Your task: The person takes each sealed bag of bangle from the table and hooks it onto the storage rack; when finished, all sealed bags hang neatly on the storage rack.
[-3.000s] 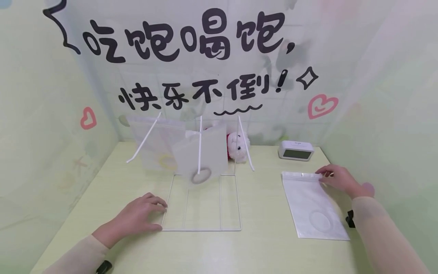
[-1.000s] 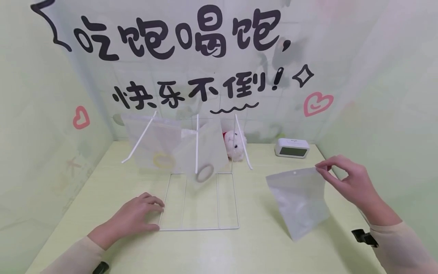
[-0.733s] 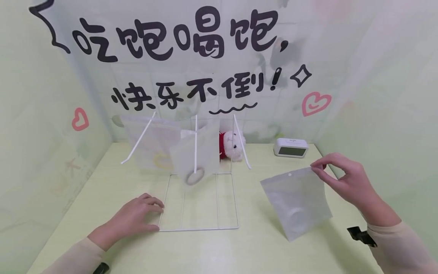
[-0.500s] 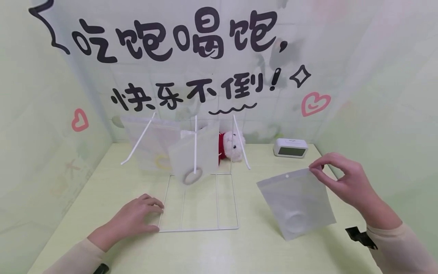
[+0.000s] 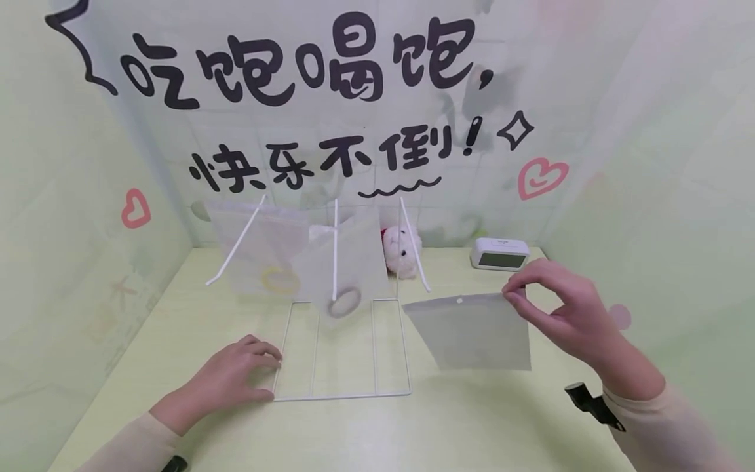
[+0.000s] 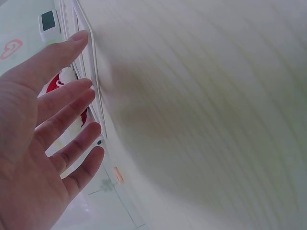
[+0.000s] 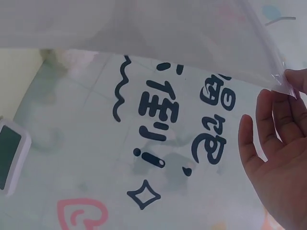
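My right hand point(image 5: 572, 314) pinches the top right corner of a pale zip bag point(image 5: 472, 337) with thumb and fingertips. The bag hangs above the table, right of a white wire display rack point(image 5: 342, 396); a small hole shows in its top strip. In the right wrist view the zip bag point(image 7: 144, 24) spreads across the top, its corner between thumb and fingers. My left hand point(image 5: 227, 373) rests at the rack's left base wire, fingers relaxed. Two similar bags hang on the rack: the left bag point(image 5: 253, 239) shows a yellow ring, the middle bag point(image 5: 360, 262) a greyish ring.
A white plush toy point(image 5: 400, 252) sits behind the rack. At the back right stands a white digital clock point(image 5: 500, 255). Three prongs of the rack slant forward over the pale table point(image 5: 377, 432). Printed curtains enclose the back and sides.
My right hand has lifted the zip bag off the table by its corner and carried it left toward the rack. The hung bags sway slightly. My left hand stays at the rack's base.
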Motion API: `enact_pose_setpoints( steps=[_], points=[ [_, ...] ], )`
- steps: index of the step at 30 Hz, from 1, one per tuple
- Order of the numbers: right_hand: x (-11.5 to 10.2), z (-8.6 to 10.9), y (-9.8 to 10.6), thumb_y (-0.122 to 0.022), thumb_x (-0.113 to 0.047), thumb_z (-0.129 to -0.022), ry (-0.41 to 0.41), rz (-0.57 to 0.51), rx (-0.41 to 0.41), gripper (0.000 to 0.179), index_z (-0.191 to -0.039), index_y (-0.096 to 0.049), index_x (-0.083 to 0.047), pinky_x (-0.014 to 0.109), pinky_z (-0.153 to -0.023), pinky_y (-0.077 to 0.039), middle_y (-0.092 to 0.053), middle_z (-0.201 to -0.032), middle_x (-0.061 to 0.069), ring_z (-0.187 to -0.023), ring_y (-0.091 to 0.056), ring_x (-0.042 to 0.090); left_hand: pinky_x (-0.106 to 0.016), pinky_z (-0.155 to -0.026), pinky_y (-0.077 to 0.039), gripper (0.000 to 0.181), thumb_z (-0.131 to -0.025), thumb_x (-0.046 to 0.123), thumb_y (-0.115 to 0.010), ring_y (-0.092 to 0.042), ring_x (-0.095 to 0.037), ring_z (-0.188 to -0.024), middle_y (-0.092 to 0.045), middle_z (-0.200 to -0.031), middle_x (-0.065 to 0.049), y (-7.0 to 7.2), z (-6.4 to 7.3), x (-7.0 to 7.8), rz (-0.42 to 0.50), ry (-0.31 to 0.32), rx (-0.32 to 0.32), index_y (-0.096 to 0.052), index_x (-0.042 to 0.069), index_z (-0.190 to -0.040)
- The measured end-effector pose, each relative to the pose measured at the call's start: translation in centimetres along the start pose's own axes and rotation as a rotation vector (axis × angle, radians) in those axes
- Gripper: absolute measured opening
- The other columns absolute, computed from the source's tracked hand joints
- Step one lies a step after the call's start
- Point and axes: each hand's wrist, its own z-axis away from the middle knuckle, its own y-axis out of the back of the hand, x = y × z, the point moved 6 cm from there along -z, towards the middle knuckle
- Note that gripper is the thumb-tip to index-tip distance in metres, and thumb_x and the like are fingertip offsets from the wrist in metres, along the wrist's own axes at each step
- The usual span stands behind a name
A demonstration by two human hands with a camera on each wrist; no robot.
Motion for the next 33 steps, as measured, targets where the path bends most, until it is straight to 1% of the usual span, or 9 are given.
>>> enact_pose_setpoints(
  steps=[4, 10, 14, 19, 23, 28, 33],
  points=[
    [-0.2, -1.1, -0.8, -0.07, -0.016, -0.098, 0.004, -0.002, 0.011, 0.027, -0.087, -0.069, 0.008, 0.013, -0.081, -0.048, -0.064, -0.081, 0.007, -0.081, -0.056, 0.007, -0.045, -0.091, -0.059, 0.044, -0.07, 0.042, -0.091, -0.06, -0.019, -0.112, -0.07, -0.123, 0.012, 0.1, 0.0, 0.0, -0.001, 0.004, -0.003, -0.079, 0.023, -0.108],
    [-0.6, -2.2, -1.6, -0.069, -0.021, -0.099, 0.016, -0.008, 0.019, 0.031, -0.087, -0.068, 0.007, 0.014, -0.082, -0.047, -0.063, -0.08, 0.004, -0.081, -0.055, 0.007, -0.046, -0.091, -0.059, 0.045, -0.07, 0.042, -0.092, -0.061, -0.02, -0.112, -0.07, -0.123, 0.01, 0.1, -0.1, 0.1, 0.008, 0.0, 0.002, -0.079, 0.021, -0.108],
    [-1.2, -2.9, -2.0, -0.069, -0.015, -0.098, 0.042, -0.037, 0.026, 0.026, -0.086, -0.068, 0.007, 0.015, -0.081, -0.048, -0.062, -0.08, 0.005, -0.081, -0.055, 0.007, -0.046, -0.091, -0.059, 0.046, -0.07, 0.042, -0.091, -0.061, -0.02, -0.112, -0.07, -0.123, 0.01, 0.0, -0.1, 0.1, 0.01, 0.0, -0.004, -0.079, 0.02, -0.108],
    [-2.5, -3.7, -2.1, -0.07, -0.009, -0.096, 0.093, -0.083, 0.059, 0.021, -0.085, -0.067, 0.008, 0.015, -0.082, -0.047, -0.062, -0.079, 0.006, -0.08, -0.054, 0.009, -0.046, -0.091, -0.059, 0.045, -0.07, 0.042, -0.092, -0.062, -0.021, -0.112, -0.07, -0.123, 0.01, 0.1, -0.1, 0.1, 0.011, 0.002, -0.008, -0.079, 0.02, -0.108],
    [-3.2, -4.3, -2.1, -0.069, -0.012, -0.097, 0.126, -0.108, 0.084, 0.025, -0.084, -0.066, 0.01, 0.016, -0.083, -0.047, -0.062, -0.079, 0.008, -0.08, -0.054, 0.01, -0.046, -0.091, -0.059, 0.045, -0.07, 0.041, -0.092, -0.062, -0.021, -0.112, -0.071, -0.122, 0.009, 0.3, -0.1, 0.2, 0.01, -0.001, -0.006, -0.079, 0.02, -0.107],
    [-3.5, -4.8, -2.2, -0.069, -0.012, -0.097, 0.132, -0.113, 0.092, 0.027, -0.084, -0.066, 0.011, 0.016, -0.079, -0.047, -0.062, -0.078, 0.009, -0.079, -0.053, 0.01, -0.045, -0.09, -0.059, 0.044, -0.07, 0.042, -0.092, -0.062, -0.02, -0.111, -0.071, -0.122, 0.01, 0.2, 0.0, 0.1, 0.011, -0.007, -0.006, -0.079, 0.02, -0.106],
    [-3.1, -4.9, -2.1, -0.069, -0.014, -0.098, 0.12, -0.094, 0.097, 0.029, -0.083, -0.066, 0.011, 0.013, -0.078, -0.05, -0.061, -0.078, 0.009, -0.078, -0.053, 0.009, -0.044, -0.089, -0.06, 0.043, -0.07, 0.042, -0.092, -0.062, -0.02, -0.11, -0.071, -0.122, 0.01, 0.1, -0.1, 0.1, 0.009, -0.01, -0.003, -0.079, 0.021, -0.106]
  ],
)
